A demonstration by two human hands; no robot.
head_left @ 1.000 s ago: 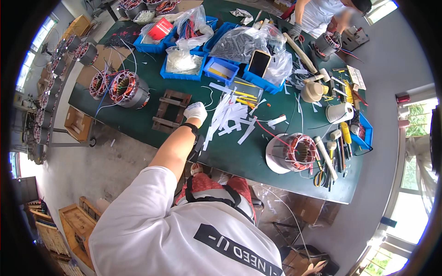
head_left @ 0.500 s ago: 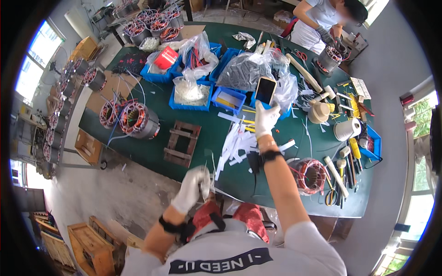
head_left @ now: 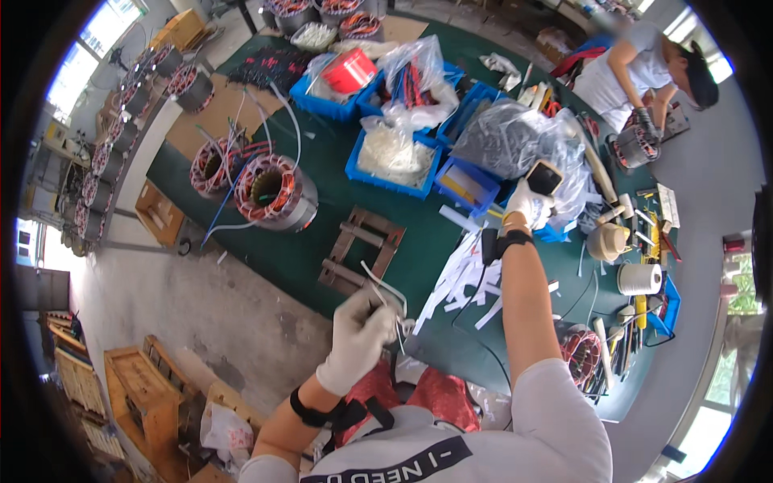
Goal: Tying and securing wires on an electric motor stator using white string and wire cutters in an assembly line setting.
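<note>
White-gloved left hand (head_left: 360,328) pinches a pale cord (head_left: 382,282); right hand (head_left: 527,206) touches a phone (head_left: 544,178), grip unclear.

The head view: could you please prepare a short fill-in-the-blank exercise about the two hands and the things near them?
1. The left hand holds a thin cord coloured ____.
2. The right hand is at the dark-screened ____.
3. The wooden frame lies on a table coloured ____.
4. In the picture, the paper strips lie to the ____ of that frame.

Missing words: white; phone; green; right.
</note>
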